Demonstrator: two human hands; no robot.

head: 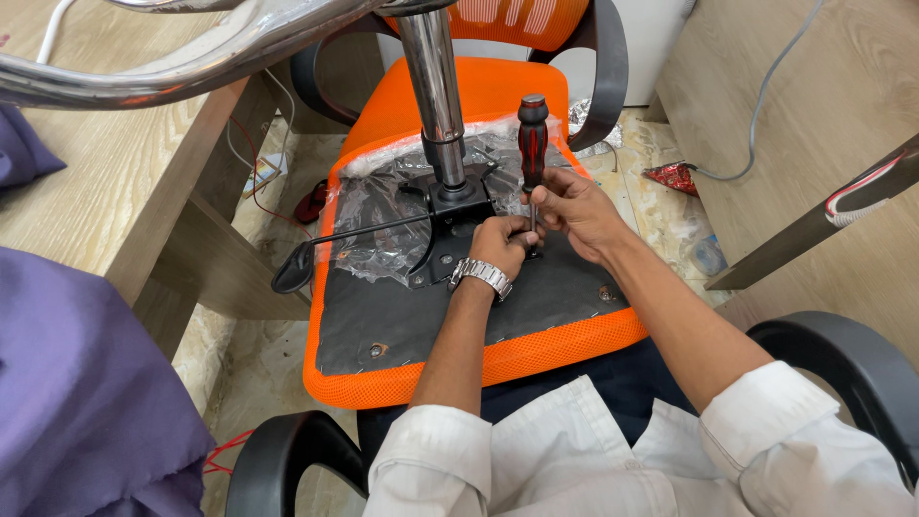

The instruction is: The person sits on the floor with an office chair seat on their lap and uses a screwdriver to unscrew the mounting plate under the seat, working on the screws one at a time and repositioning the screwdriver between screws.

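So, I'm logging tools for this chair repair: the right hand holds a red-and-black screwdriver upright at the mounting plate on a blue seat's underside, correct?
Not quite: the seat is orange, not blue, as the head view shows. The right hand does hold the red-and-black screwdriver upright at the mounting plate.

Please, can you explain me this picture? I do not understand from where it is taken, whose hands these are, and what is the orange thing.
There is one picture, from a camera worn on a person's head, looking down at that person's own hands. The orange thing is an office chair seat turned upside down, showing its black underside. A black metal plate with a chrome column sits on it, partly over clear plastic wrap. The right hand holds an upright screwdriver. The left hand, wearing a metal watch, rests at its tip.
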